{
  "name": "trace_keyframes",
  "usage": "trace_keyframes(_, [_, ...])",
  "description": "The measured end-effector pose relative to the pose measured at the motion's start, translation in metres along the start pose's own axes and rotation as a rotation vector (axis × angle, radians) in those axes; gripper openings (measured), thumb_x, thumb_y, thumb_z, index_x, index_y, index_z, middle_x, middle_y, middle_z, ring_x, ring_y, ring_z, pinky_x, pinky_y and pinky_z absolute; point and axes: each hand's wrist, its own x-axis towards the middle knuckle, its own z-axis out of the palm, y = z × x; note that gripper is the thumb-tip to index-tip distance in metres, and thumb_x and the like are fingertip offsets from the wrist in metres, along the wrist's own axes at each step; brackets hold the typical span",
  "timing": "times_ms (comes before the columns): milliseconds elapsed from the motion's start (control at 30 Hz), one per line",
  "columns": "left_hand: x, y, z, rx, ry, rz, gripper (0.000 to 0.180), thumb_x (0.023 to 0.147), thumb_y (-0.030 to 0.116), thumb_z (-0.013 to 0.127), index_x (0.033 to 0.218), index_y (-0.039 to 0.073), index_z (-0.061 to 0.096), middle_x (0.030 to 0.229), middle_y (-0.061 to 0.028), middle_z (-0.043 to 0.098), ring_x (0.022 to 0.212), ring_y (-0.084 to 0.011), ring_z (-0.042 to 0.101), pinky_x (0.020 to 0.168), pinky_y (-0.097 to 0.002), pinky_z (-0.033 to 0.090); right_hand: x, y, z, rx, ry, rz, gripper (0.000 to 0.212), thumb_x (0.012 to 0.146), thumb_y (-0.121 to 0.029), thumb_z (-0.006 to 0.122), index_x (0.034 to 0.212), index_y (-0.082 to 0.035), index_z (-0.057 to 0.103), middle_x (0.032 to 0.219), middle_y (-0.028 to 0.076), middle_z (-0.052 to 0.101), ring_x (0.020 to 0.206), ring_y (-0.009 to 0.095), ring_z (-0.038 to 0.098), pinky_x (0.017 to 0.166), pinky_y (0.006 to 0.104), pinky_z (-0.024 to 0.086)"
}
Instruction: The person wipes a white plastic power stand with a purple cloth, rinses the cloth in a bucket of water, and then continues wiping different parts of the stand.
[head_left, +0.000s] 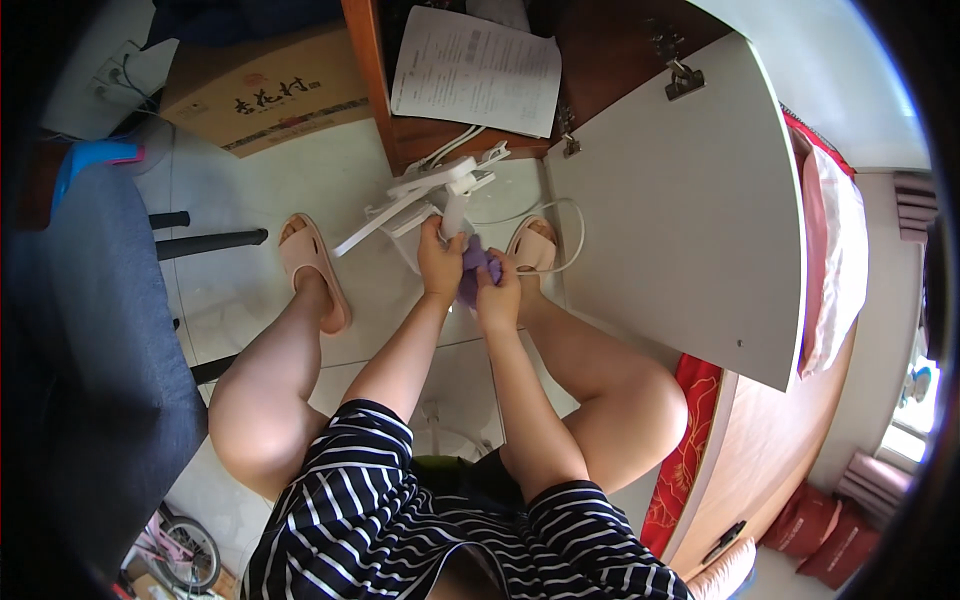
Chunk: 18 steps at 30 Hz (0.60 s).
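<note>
Two hands: both meet low between the person's knees, over the pale tiled floor.
Left hand: fingers wrapped around the upright stem of a white plastic device, a gadget with flat arms sticking out sideways.
Right hand: fingers clenched on a purple cloth, pressed against the lower part of the device.
Purple cloth: bunched between the two hands, touching both.
White device: stands on the floor just in front of the feet, a white cord looping from it past the right sandal.
Left sandal: pink, well apart to the left.
Cabinet door: white, swung open beside the right knee.
Paper sheets: lying on the brown shelf above the device.
Cardboard box: on the floor, upper left.
</note>
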Motion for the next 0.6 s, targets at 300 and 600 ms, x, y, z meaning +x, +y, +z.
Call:
trace_keyframes(300, [-0.001, -0.002, -0.019, 0.293, 0.151, 0.201, 0.041, 0.075, 0.000, 0.070, 0.113, 0.002, 0.054, 0.108, -0.0181, 0.056, 0.107, -0.0366, 0.052, 0.093, -0.0424, 0.041, -0.001, -0.040, 0.018, 0.322, -0.107, -0.037, 0.035, 0.090, 0.001, 0.057, 0.126, 0.000, 0.055, 0.113, 0.009, 0.061, 0.099, 0.015, 0.058, 0.089, 0.0263, 0.046])
trace_keyframes(600, [-0.007, -0.002, -0.038, 0.224, 0.059, 0.143, 0.042, 0.078, 0.002, 0.068, 0.118, 0.004, 0.056, 0.111, -0.0163, 0.057, 0.103, -0.0360, 0.056, 0.090, -0.0412, 0.046, -0.007, -0.036, 0.026, 0.266, -0.092, -0.024, 0.036, 0.089, -0.001, 0.058, 0.125, 0.000, 0.055, 0.111, 0.009, 0.061, 0.098, 0.015, 0.058, 0.088, 0.0255, 0.046])
